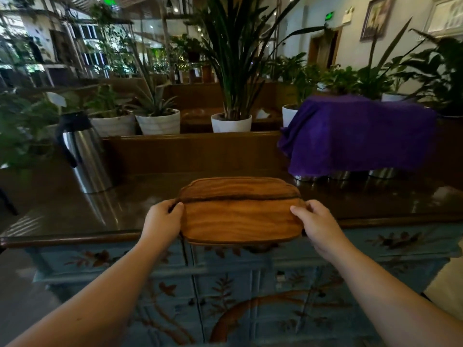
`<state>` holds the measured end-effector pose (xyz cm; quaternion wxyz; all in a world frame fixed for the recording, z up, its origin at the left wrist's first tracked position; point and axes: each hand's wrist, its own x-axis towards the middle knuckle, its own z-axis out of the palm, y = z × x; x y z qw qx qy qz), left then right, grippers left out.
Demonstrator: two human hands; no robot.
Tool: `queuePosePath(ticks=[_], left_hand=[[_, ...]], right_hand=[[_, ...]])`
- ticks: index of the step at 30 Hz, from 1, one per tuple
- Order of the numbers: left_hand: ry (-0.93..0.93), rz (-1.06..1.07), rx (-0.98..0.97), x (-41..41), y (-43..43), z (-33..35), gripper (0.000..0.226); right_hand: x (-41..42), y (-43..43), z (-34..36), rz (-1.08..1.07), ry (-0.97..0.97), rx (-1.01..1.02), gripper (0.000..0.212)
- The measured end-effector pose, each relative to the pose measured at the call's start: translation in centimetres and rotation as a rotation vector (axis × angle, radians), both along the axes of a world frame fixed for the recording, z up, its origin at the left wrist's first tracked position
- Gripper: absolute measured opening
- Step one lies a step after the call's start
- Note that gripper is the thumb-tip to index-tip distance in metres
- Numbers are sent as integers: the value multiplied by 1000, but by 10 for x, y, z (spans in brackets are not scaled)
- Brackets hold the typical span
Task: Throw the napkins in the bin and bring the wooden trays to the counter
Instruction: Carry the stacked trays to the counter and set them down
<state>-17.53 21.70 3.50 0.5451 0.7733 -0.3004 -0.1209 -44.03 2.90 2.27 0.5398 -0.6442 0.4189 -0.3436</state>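
Note:
I hold wooden trays [239,219] in front of me, at least two of them stacked, brown with a rounded rim. My left hand [164,220] grips the left end and my right hand [315,221] grips the right end. The stack hangs over the front edge of the dark glossy counter [120,211], which tops a blue painted cabinet [250,291]. I cannot tell whether the trays touch the countertop. No napkins or bin show in the head view.
A steel thermos jug [82,151] stands on the counter's left. A purple cloth [355,134] covers metal pots at the right. Behind a wooden ledge stand several potted plants in white pots [231,122].

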Motion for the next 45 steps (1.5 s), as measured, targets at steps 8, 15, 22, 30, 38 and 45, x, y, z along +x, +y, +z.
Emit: queuePosePath(ticks=[8,15,22,30,38,45], left_hand=[[28,-126,99,109,-104,-8,14],[74,-191,287,165,-163,-27,18],[168,-164,380,189,-201,-47,17],[108,-107,491,199,-228,-54,17],[-80,-109,517,195,-233,-58,15],[-60,-105,528,199,-234,-63,17]], right_hand=[[98,-102,-3,42,238,-55,22],[155,-156,-20,106,520,-96,28],[186,-197,-37,170,655,-171,28],[202,-234,-40,221,785,-308,32],[205,-248,-43,241,827,-425,30],[206,-250,-45,251,827,-459,38]])
